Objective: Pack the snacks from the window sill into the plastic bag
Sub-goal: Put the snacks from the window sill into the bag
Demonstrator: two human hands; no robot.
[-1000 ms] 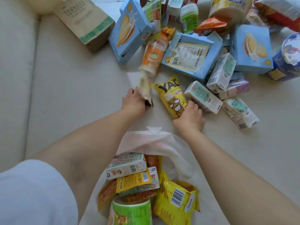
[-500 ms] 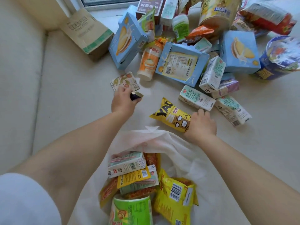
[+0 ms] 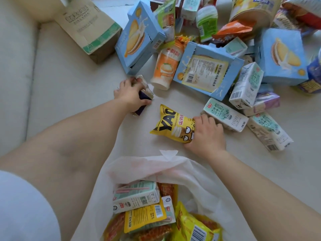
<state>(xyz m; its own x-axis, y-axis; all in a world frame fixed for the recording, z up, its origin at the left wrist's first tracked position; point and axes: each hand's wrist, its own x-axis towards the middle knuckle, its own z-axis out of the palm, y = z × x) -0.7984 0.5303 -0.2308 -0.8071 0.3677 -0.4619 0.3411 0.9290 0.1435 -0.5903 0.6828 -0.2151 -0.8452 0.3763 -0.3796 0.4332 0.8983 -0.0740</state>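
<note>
A white plastic bag lies open at the bottom centre, holding a milk carton, yellow packets and other snacks. My left hand is closed on a small packet with a dark purple end, resting on the sill. My right hand grips the right end of a yellow "YAO" snack bag that lies just beyond the bag's mouth. A pile of snacks fills the top right: blue cake boxes, an orange drink bottle, white milk cartons.
A brown cardboard box stands at the top left by the wall. The pale sill surface stretches to the left of my arms. A large yellow tub and red packets lie at the far top right.
My left hand has closed round the small packet and pressed it down to the sill. My right hand has taken a firmer hold of the yellow bag's end.
</note>
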